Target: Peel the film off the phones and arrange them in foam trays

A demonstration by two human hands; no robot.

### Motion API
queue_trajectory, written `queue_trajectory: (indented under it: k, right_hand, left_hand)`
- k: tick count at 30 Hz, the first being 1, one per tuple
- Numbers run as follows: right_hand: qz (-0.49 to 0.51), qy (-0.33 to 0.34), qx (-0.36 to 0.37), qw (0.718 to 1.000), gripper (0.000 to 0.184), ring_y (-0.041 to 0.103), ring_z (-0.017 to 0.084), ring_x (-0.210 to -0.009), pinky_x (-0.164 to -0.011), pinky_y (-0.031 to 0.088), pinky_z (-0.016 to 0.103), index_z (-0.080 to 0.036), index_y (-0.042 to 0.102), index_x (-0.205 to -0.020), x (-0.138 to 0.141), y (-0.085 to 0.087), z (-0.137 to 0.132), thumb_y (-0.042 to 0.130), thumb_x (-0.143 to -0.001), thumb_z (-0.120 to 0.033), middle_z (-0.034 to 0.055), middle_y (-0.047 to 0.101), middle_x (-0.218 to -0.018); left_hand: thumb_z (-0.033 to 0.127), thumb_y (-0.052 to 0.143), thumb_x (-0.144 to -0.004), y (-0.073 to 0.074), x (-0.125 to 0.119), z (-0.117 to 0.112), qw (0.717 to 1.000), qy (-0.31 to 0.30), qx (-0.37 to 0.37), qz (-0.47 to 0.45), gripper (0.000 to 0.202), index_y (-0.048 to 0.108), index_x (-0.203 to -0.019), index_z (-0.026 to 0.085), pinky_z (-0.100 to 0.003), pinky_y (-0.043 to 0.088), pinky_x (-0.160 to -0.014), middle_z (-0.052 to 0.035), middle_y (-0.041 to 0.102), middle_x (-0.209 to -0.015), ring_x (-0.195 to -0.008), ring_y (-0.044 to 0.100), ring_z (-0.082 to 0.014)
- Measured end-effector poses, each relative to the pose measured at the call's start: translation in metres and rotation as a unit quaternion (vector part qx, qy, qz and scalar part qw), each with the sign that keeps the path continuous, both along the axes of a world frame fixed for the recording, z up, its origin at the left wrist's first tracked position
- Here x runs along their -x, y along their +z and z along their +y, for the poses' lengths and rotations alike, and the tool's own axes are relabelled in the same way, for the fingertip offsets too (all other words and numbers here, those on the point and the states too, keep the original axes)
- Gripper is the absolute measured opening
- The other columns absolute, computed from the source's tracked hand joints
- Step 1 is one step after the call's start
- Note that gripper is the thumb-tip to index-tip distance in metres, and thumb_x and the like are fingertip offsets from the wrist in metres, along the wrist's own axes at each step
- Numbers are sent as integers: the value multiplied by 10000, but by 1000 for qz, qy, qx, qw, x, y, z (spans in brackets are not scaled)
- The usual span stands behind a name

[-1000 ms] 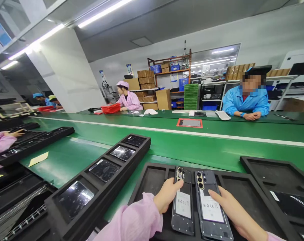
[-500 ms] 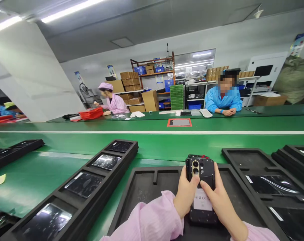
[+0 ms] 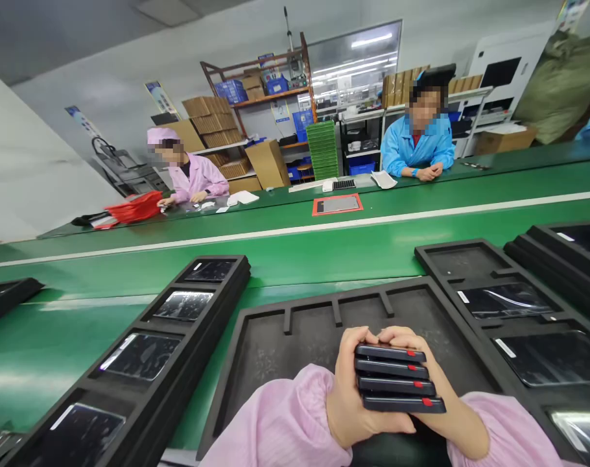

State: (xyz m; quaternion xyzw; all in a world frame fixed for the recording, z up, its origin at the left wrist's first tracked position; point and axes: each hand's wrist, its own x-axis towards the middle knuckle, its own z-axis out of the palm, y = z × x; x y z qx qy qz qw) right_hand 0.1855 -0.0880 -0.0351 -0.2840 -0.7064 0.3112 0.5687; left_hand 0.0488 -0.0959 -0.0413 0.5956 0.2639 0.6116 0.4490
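Between my two hands is a stack of several black phone bodies [image 3: 391,368], turned edge-on so that a small red tab shows on each one. My left hand [image 3: 344,392] wraps the left side, thumb along the underside and fingers bent over the far edge. On the right side, my right hand [image 3: 448,408] closes around the stack, its fingertips meeting the left ones behind the top phone. Its thumb is hidden. Beneath the stack lies a large black foam tray [image 3: 305,337] with divided slots along its far side.
Black foam trays [image 3: 149,324] holding dark screens run along my left, and another tray [image 3: 463,263] with screens lies at right. Across the green conveyor [image 3: 280,256] sit a person in pink [image 3: 202,175] and a person in blue [image 3: 395,146]. A red-edged sheet [image 3: 338,204] lies between.
The stack has tipped from showing the top phone's camera side to showing the edges. My thumbs have left the top phone's back. The view has tilted and dropped.
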Motion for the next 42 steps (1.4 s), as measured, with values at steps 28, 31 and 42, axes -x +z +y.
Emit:
queue_trajectory:
  k: [28, 31, 42]
  right_hand:
    - [-367, 9, 378, 850, 911, 559, 213, -608, -560, 379, 284, -100, -5, -1436, -2, 32, 22, 540, -753, -358, -27, 557, -645]
    - [-333, 7, 398, 855, 916, 529, 191, -579, -549, 365, 271, -122, -22, -1440, -6, 17, 20, 531, -754, -374, -55, 506, -617]
    - [-251, 69, 338, 905, 708, 470, 142, -515, -509, 382, 254, -144, 159, -1430, -14, 10, 19, 460, -819, -339, -48, 490, -621]
  left_hand:
    - [462, 582, -749, 11, -19, 80, 939, 147, 304, -64, 316, 637, -890, 185, -306, 391, -922, -63, 647, -1001, -1012, 555, -197]
    - [440, 548, -776, 9, -16, 94, 955, 114, 271, -46, 297, 656, -883, 184, -319, 399, -923, -64, 667, -1003, -1008, 568, -200]
    - [343, 556, -766, 14, -7, 113, 957, 37, 286, 20, 241, 689, -663, 170, -318, 466, -793, -56, 714, -767, -796, 643, -193]
